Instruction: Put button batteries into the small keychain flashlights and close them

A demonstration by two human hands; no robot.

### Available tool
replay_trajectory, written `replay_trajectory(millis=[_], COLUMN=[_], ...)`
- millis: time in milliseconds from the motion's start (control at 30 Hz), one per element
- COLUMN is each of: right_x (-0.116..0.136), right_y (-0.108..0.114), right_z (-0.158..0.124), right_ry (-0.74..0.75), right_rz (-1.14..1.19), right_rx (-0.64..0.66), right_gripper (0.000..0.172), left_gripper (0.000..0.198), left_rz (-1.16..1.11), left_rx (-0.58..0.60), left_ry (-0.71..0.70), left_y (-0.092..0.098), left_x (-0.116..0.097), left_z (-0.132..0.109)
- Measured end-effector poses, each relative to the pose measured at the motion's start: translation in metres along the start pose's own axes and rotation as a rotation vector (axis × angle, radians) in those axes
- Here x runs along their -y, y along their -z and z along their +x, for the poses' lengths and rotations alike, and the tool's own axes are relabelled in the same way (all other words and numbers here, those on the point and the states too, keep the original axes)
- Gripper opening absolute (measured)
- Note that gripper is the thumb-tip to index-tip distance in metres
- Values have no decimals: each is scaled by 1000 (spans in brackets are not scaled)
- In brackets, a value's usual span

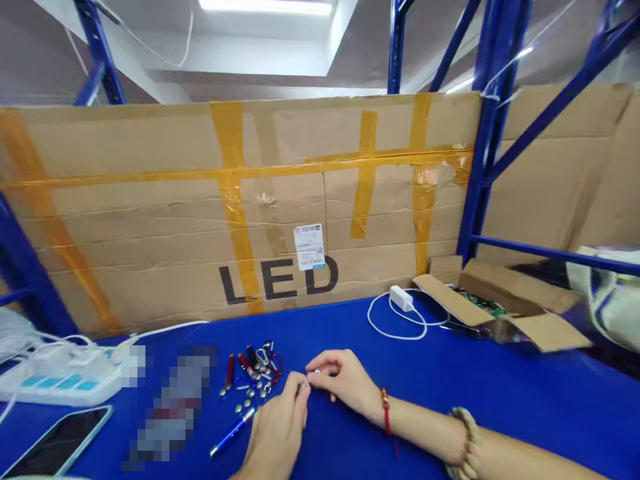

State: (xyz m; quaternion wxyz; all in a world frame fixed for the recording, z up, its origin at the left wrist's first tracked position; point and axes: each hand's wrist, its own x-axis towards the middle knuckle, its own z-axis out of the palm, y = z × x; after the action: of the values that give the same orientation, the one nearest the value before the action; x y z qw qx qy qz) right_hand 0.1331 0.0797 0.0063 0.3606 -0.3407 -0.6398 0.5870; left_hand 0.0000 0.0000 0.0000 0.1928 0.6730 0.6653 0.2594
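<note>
My left hand and my right hand meet fingertip to fingertip just above the blue tabletop. Both are closed in a pinch. A tiny silvery bit shows at the fingertips of each hand, too small to name. A blue pen-shaped tube with silver ends lies left of my left hand. Beyond it are several small round silver pieces, like button cells. Dark red tubes and a pile of small carabiners lie around them.
A phone and a white power strip with plugs occupy the left, near a blurred-out patch. A white adapter with its cable lies at the back. An open cardboard box holds circuit boards. A cardboard wall and blue rack posts bound the table.
</note>
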Motion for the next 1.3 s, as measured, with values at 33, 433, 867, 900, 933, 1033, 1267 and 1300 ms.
replay_trajectory(millis=[33, 433, 867, 900, 933, 1033, 1267, 1300], right_x=[1, 2, 8, 9, 9, 10, 8, 9], right_y=[0, 1, 0, 0, 0, 1, 2, 1], right_z=[1, 0, -7, -7, -7, -8, -8, -8], right_ry=[-5, -66, -59, -62, -65, -85, -122, -126], right_rz=[12, 118, 174, 189, 204, 250, 300, 299], right_rx=[-29, -43, 164, 175, 183, 167, 152, 148], right_gripper=[32, 43, 40, 41, 42, 43, 45, 45], left_gripper=[27, 30, 30, 30, 30, 30, 26, 26], left_rz=[-36, -318, -356, -360, -365, -377, -399, -399], left_rx=[-10, -46, -86, -86, -87, -90, -129, -130], left_ry=[12, -64, -80, -84, -86, -89, -69, -69], left_y=[0, 13, 9, 8, 8, 7, 7, 7], left_x=[-1, -9, -4, -4, -4, -6, -9, -9], left_z=[1, 0, 1, 2, 2, 2, -2, -3])
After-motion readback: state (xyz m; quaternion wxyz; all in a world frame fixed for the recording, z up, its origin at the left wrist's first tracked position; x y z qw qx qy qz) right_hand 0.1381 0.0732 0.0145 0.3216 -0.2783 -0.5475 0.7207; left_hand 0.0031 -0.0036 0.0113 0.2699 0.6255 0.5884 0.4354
